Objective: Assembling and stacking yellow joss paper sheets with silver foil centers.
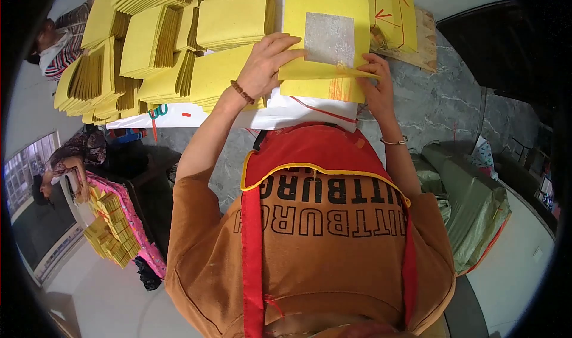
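Observation:
A yellow paper sheet (pixel 361 37) with a silver foil square (pixel 329 39) lies before me at the table's near edge. Its near part is raised in a fold that runs across below the foil. At the left end of this fold, my left hand (pixel 267 65) grips the paper, fingers bent over it and thumb hidden. My right hand (pixel 378 86) pinches the fold's right end between thumb and fingers. Another yellow layer with orange-red print (pixel 340 89) shows beneath. Left of my left hand are stacks of folded yellow paper (pixel 232 21).
Yellow bundles tied with red string (pixel 386 17) sit on a wooden board (pixel 426 40) at the far right. Green scissor handles (pixel 158 111) lie at the table's left edge. A co-worker (pixel 71 153) bends over another table with yellow stacks (pixel 113 228). Green wrapped bales (pixel 468 201) stand right.

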`<state>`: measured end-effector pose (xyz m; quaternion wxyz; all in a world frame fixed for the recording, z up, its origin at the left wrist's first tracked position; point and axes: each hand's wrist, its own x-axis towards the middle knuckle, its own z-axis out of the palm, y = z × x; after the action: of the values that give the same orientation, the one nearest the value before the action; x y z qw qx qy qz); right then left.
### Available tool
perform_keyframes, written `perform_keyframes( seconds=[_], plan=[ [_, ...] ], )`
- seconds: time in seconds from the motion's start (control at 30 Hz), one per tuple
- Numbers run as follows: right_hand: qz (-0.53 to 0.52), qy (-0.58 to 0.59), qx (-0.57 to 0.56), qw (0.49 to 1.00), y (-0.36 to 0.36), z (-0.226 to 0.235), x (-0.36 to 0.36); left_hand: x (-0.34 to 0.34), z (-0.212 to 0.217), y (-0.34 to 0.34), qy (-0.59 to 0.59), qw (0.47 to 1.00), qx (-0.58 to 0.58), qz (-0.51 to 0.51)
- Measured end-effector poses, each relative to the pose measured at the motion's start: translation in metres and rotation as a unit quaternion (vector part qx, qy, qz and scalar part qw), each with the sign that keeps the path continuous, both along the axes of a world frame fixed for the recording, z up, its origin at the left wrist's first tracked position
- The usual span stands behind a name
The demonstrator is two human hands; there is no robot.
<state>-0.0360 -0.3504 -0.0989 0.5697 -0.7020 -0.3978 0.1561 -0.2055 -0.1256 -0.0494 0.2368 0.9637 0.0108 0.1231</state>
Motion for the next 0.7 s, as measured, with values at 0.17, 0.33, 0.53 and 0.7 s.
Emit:
perform_keyframes(
  seconds=[0.17, 0.33, 0.53, 0.7],
  plan=[
    [-0.008, -0.089, -0.016, 0.996, 0.003, 0.011, 0.005, 0.005, 0.003, -0.001, -0.068, 0.998, -0.008, 0.006],
    [0.008, -0.354, -0.057, 0.934, -0.005, 0.024, 0.010, -0.009, 0.016, -0.010, -0.094, 0.993, 0.060, -0.044],
    [0.112, -0.221, -0.061, 0.967, -0.013, 0.035, -0.001, -0.021, 0.016, -0.021, -0.067, 0.995, -0.080, 0.000],
    [0.017, -0.056, -0.137, 0.989, -0.003, 0.034, -0.008, -0.008, 0.006, -0.024, 0.003, 0.963, -0.189, 0.191]
  ],
)
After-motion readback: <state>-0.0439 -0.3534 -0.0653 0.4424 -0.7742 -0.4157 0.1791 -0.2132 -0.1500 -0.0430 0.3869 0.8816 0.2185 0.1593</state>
